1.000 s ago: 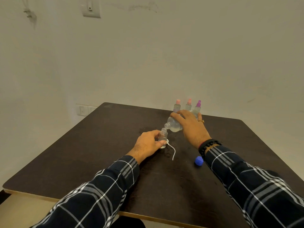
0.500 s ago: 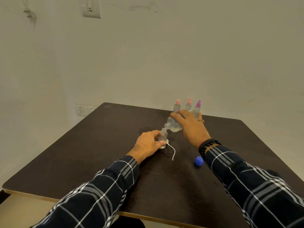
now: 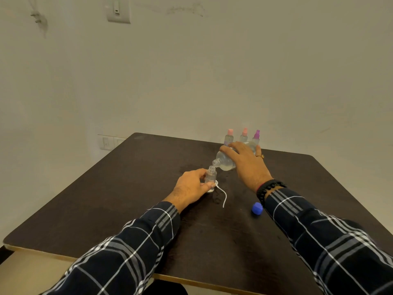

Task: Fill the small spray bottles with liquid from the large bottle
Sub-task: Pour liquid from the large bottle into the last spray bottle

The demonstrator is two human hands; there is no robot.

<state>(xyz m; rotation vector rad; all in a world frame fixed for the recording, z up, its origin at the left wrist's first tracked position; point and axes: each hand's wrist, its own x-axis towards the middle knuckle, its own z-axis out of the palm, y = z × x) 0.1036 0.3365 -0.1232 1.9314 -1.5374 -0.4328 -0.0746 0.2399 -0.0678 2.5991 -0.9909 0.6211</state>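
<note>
My right hand (image 3: 246, 165) grips the large clear bottle (image 3: 224, 161), tipped to the left so its open mouth sits just above the neck of a small open spray bottle (image 3: 210, 175). That small bottle stands upright on the dark table (image 3: 127, 199), held between the thumb and fingers of my left hand (image 3: 191, 187). A white spray cap with its thin dip tube (image 3: 222, 193) lies on the table just right of my left hand. Three capped small spray bottles stand at the table's far edge: two pink-topped (image 3: 229, 136) (image 3: 244, 135) and one purple-topped (image 3: 256, 137).
A blue cap (image 3: 256, 208) lies on the table near my right wrist. Faint wet marks darken the tabletop around the small bottle. A plain wall rises behind the table, with switch plates (image 3: 110, 142) low at the left.
</note>
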